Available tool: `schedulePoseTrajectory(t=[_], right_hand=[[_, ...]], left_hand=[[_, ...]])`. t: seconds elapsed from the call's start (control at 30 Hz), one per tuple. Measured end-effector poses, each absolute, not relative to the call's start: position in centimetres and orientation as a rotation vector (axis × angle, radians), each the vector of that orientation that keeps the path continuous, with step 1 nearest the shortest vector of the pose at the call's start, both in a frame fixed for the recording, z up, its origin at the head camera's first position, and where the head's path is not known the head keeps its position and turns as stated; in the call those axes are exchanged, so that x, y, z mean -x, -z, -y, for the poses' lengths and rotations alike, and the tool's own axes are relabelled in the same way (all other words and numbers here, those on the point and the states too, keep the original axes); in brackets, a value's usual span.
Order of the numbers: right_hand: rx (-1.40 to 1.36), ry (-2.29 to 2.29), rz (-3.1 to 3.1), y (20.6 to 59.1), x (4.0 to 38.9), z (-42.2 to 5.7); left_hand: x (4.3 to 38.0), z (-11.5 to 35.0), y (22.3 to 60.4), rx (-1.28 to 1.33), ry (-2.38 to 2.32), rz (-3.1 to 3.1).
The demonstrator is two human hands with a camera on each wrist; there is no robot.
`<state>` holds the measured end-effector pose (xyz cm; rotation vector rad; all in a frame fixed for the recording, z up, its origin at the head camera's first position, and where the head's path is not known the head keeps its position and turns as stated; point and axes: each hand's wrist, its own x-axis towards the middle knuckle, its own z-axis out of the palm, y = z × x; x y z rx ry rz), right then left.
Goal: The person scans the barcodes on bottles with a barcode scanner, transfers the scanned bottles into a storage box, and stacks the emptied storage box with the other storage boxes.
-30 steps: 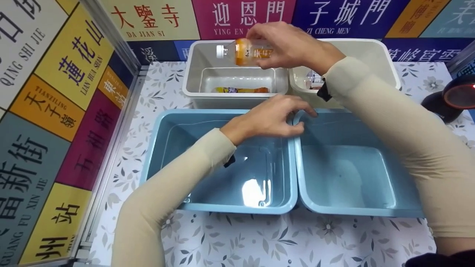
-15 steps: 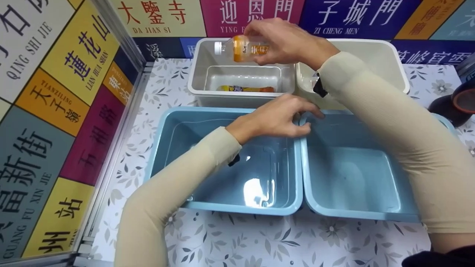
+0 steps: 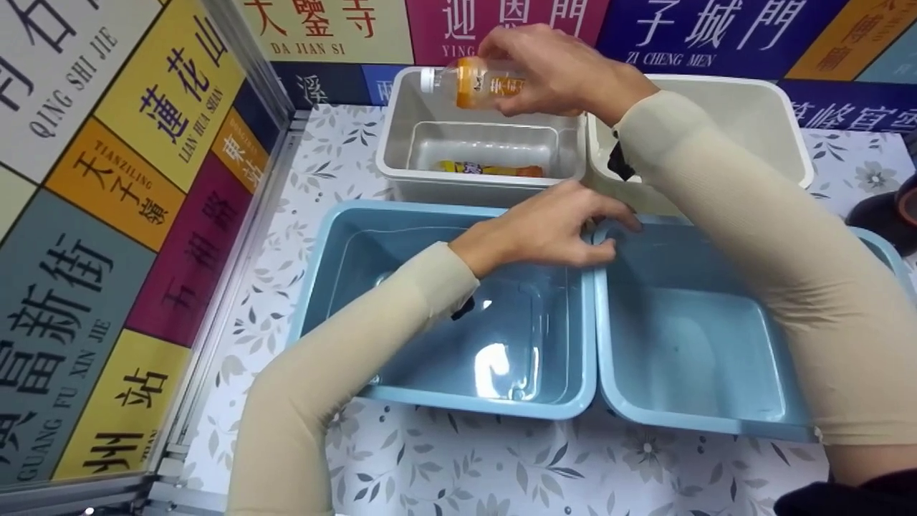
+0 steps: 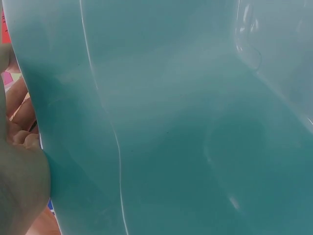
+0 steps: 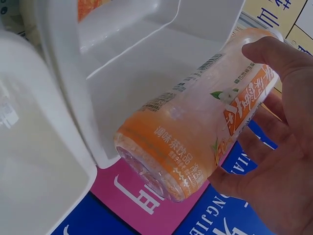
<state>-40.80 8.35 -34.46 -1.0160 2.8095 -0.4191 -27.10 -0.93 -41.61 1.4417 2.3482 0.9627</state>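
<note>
My right hand (image 3: 555, 72) grips a clear plastic drink bottle (image 3: 476, 84) with an orange label and a white cap. In the head view the bottle lies sideways above the left white bin (image 3: 392, 136), its cap pointing left. The right wrist view shows fingers and thumb round the bottle (image 5: 181, 127), its base towards the camera. A yellow and orange packet (image 3: 494, 170) lies on that bin's floor. My left hand (image 3: 544, 226) holds nothing, fingers loosely bent, over the adjoining rims of the blue bins. The left wrist view catches the blue bin (image 4: 146, 122) close up.
Two blue bins stand side by side in front: the left one (image 3: 589, 344) and the right one (image 3: 688, 358). Behind them, a second white bin (image 3: 759, 129) adjoins the first. A dark object (image 3: 885, 215) stands at the right, and printed panels (image 3: 172, 122) wall the flowered tabletop (image 3: 458, 459).
The whole head view has shifted, so bins and table sit farther right. My right hand still holds the bottle over the left white bin; my left hand keeps its place at the blue rims.
</note>
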Motion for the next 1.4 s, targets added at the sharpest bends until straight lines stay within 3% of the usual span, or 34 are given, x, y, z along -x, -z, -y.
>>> schedulePoseTrajectory(t=[1.4], right_hand=[[1.075, 0.399, -2.844, 33.9, 39.6, -10.5]], left_hand=[[27.2, 0.8, 41.6, -1.414, -0.942, -2.347]])
